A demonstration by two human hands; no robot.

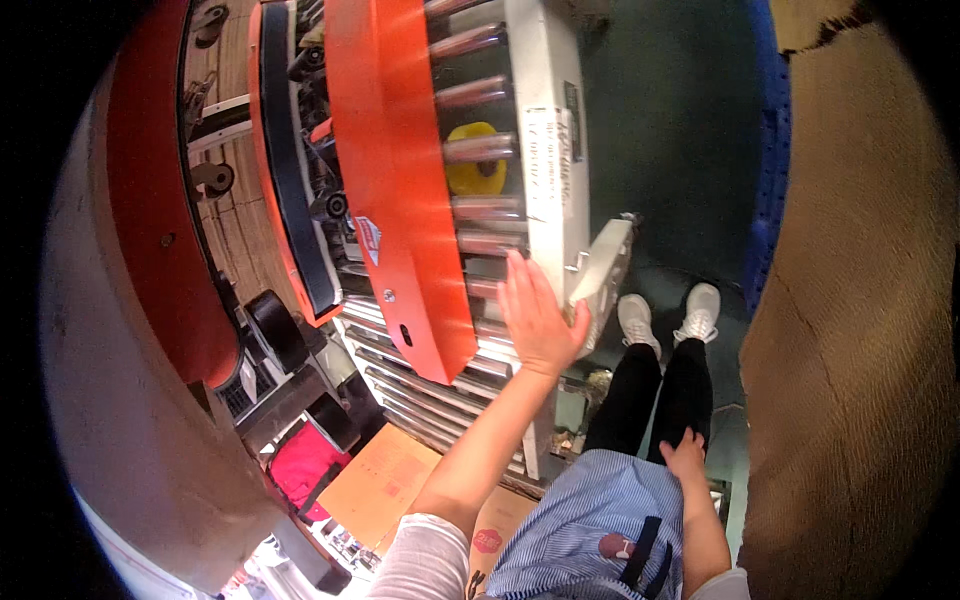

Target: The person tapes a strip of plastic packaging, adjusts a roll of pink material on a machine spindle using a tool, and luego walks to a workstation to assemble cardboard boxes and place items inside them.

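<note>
Left hand (pixel 537 318) flat on the machine (pixel 545 150), fingers spread, palm against the white side rail where the steel rollers (pixel 470 150) end. Grip released, nothing held, just pressing or steadying. Right hand (pixel 683 455) down at five o'clock, resting on the dark trouser thigh, fingers loosely curled, grasping nothing.

Out from the left hand: orange guard (pixel 395 190) running from twelve o'clock down toward the centre, covering the roller bed. Yellow tape roll (pixel 476 160) showing between rollers at one o'clock from the guard's middle. More rollers stepping down toward six o'clock. Black belt (pixel 290 160) on a second orange frame at ten o'clock, small wheels beside it. Flat cardboard (pixel 385 485) and something pink (pixel 300 465) at seven o'clock, low near the floor. White shoes (pixel 670 315) on the dark green floor (pixel 680 120) at three o'clock. Brown cardboard wall (pixel 860 330) filling the right edge, blue pallet edge (pixel 770 160) beside it.

No box on the rollers, none in hand. By the look of it, work at the machine either paused or not begun; cannot tell whether the machine runs.
</note>
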